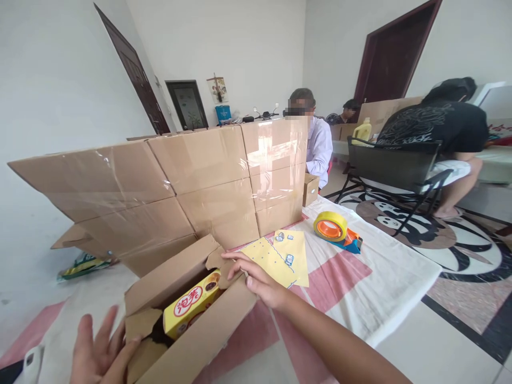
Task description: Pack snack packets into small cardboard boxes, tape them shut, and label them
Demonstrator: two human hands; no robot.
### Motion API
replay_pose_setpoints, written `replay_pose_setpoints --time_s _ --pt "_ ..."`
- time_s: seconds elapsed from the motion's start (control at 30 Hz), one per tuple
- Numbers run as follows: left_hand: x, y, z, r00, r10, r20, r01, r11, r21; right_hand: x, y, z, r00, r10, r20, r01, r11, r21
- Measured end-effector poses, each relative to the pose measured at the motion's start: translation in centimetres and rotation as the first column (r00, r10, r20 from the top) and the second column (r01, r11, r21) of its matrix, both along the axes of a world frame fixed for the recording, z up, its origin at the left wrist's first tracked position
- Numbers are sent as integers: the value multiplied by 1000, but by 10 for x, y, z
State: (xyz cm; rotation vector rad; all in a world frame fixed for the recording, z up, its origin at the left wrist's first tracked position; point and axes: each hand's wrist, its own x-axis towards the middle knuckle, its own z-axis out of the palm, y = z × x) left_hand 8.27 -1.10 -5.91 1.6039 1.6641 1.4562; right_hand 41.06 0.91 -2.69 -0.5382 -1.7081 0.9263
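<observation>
An open cardboard box lies at an angle in front of me, its long flaps raised. Inside it is a yellow printed carton. My left hand is at the box's near left end, fingers spread, the thumb against the short end flap. At the far end, my right hand has its fingers stretched over the other short flap, touching its edge, and the thumb lies by the long flap. Neither hand is closed around anything I can see.
Behind the box stands a wall of taped cardboard boxes. A yellow sheet with blue drawings and a tape dispenser lie on the cloth-covered table. A person in a light shirt and a seated person in black are beyond.
</observation>
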Motion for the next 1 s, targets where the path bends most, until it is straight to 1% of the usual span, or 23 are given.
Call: replay_pose_setpoints --time_s 0.03,0.07,0.1,0.17,0.23,0.3,0.37,0.43,0.53,0.63,0.8,0.9,0.93,1.0 --pt "8 5 8 986 24 165 -17 999 -44 0 1 -3 1000 -13 11 13 1000 23" --pt "14 12 16 960 26 277 -5 997 -76 0 3 -7 999 -43 26 42 998 48" --pt "18 19 21 947 -4 320 30 997 -77 0 5 -11 995 -92 40 89 993 74" --pt "18 37 25 946 -75 314 88 996 -26 -2 8 -18 975 -218 46 211 971 115" --pt "13 56 23 957 -188 223 190 982 11 -3 9 -24 949 -315 16 312 944 106" --pt "7 71 17 946 -311 95 307 950 52 -4 9 -26 938 -346 -31 347 936 66" --pt "3 80 11 923 -385 6 382 918 110 -3 8 -25 946 -320 -57 323 945 45" --pt "2 85 6 912 -409 -15 406 900 160 0 8 -22 961 -273 -51 276 959 69" --pt "2 86 2 904 -426 -34 426 891 160 8 9 -16 976 -218 19 215 971 103" --pt "3 81 1 898 -436 -52 439 882 171 18 11 -8 979 -171 108 161 983 92" --pt "9 76 3 892 -448 -51 444 852 278 30 16 6 977 -81 198 81 997 12" --pt "10 76 3 879 -470 -79 473 841 263 29 16 8 968 -74 239 93 993 -67" --pt "10 75 3 873 -481 -85 485 835 258 26 15 7 969 -98 225 122 988 -92" --pt "10 73 2 857 -510 -73 509 820 262 15 13 2 969 -196 153 216 969 -124"
